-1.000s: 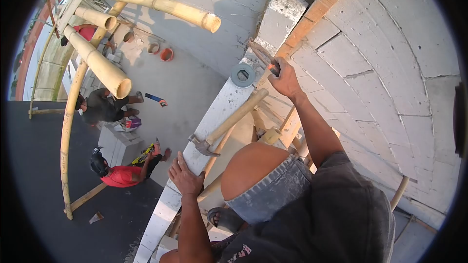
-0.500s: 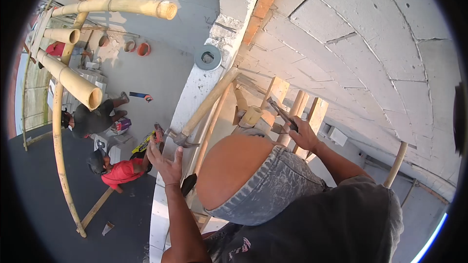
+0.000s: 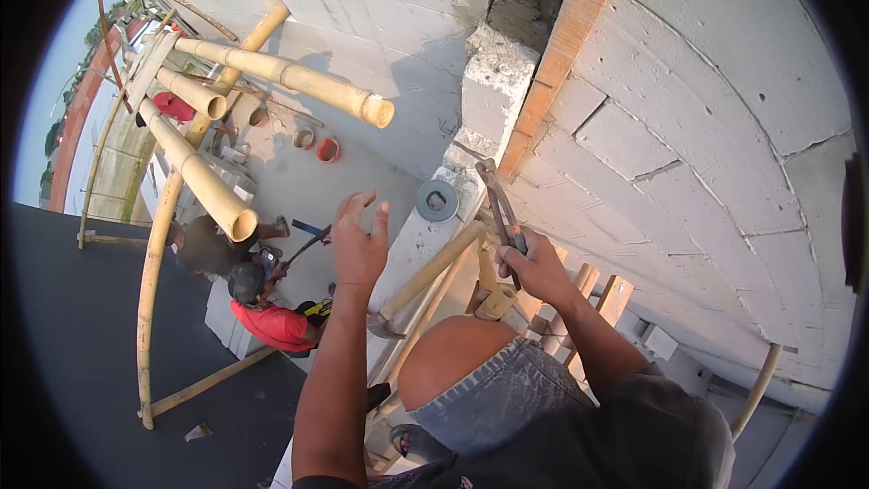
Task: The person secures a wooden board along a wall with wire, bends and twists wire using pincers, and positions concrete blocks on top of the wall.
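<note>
My right hand (image 3: 541, 270) grips the handles of metal pincers (image 3: 502, 208). Their jaws point up at the near face of the block wall (image 3: 407, 258), close to a vertical timber plank (image 3: 557, 68). My left hand (image 3: 360, 249) is raised with fingers apart, holding nothing, on the left side of the wall. Between my hands, a grey ring-shaped roll (image 3: 436, 201) lies on the wall top. A claw hammer (image 3: 434, 270) with a wooden handle rests along the wall just below it, its head toward me.
Bamboo scaffold poles (image 3: 208, 181) stand at left. Down on the floor, a co-worker in a red shirt (image 3: 276, 326) is beside another person in dark clothes (image 3: 213, 244). Buckets (image 3: 328, 150) stand near the far wall. Wooden posts (image 3: 608, 303) rise at right.
The view has shifted. My left hand has risen away from the hammer head. My right hand has brought the pincers from the wooden posts to the wall by the plank.
</note>
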A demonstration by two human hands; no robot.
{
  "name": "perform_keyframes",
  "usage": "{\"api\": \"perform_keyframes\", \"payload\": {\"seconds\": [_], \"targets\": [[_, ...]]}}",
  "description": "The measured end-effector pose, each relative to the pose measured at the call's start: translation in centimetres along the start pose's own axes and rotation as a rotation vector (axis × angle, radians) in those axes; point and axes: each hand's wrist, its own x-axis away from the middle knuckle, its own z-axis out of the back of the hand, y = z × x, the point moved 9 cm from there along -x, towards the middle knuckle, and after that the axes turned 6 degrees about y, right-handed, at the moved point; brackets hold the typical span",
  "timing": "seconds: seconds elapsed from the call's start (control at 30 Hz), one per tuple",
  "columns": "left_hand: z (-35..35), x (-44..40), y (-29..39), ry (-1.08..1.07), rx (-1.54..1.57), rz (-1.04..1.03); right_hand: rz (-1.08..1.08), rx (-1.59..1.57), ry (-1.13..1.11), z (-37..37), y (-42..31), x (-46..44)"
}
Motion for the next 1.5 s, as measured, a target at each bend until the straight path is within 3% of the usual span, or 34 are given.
{"api": "perform_keyframes", "payload": {"seconds": [0.17,0.33,0.4,0.47,0.63,0.7,0.83,0.9,1.03,1.2,1.5], "targets": [[-4.1,-9.4,3.7,-0.019,0.017,-0.102,0.045,-0.079,0.001,-0.4,-1.0,-0.1],[-9.0,-17.1,5.9,-0.008,0.04,-0.127,-0.066,-0.109,-0.07,0.0,-0.1,-0.1],[-10.7,-18.9,7.7,0.067,0.006,-0.283,-0.108,-0.108,-0.103,0.1,-0.7,-0.2],[-12.5,-20.5,7.9,0.066,-0.016,-0.271,-0.028,-0.305,-0.033,0.2,-3.0,-0.8],[-15.1,-22.3,7.2,-0.013,0.034,-0.239,0.061,-0.359,-0.109,0.0,-8.3,-3.3],[-16.1,-22.5,6.1,-0.199,0.085,0.004,0.072,-0.393,-0.139,-0.5,-10.3,-5.3],[-14.8,-22.3,6.9,-0.136,0.14,-0.024,0.069,-0.399,-0.087,-0.8,-13.6,-9.1],[-14.5,-22.2,6.0,-0.184,0.232,0.115,0.062,-0.544,-0.044,-0.7,-14.8,-10.6],[-12.1,-22.1,7.9,-0.167,0.157,0.016,0.049,-0.545,0.006,-2.1,-14.9,-13.9],[-13.2,-22.3,6.5,-0.263,0.358,0.169,0.121,-0.545,0.037,-4.5,-15.1,-13.8],[-12.5,-20.7,7.8,-0.272,0.284,0.385,0.253,-0.5,0.088,-5.5,-15.6,-14.7]]}}
